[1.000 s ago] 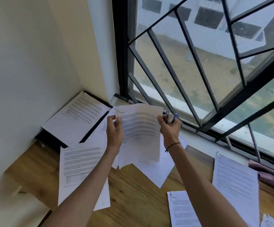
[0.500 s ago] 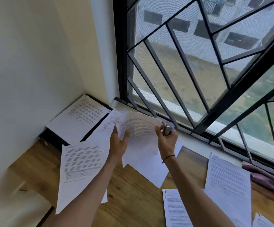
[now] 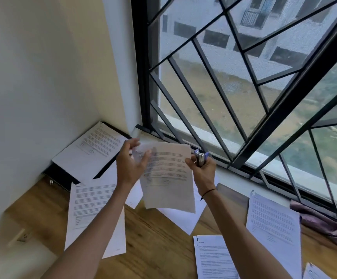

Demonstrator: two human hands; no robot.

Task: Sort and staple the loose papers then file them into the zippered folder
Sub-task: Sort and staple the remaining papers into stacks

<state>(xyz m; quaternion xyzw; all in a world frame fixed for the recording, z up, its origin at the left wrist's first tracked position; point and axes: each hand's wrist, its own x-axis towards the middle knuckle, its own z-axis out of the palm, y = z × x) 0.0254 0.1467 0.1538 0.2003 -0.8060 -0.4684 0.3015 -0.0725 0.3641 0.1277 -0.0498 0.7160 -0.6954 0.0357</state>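
Sorting is midway — the right hand (image 3: 202, 170) grips a stapler (image 3: 200, 159) and pinches a held sheaf (image 3: 167, 174) by its edge, while the left hand (image 3: 131, 164) has its fingers (image 3: 143, 158) spread loose at its corner. Other papers (image 3: 273, 218) lie scattered on the worktop (image 3: 153, 248); the folder (image 3: 63, 174) by the wall is unfilled, so filing remains.
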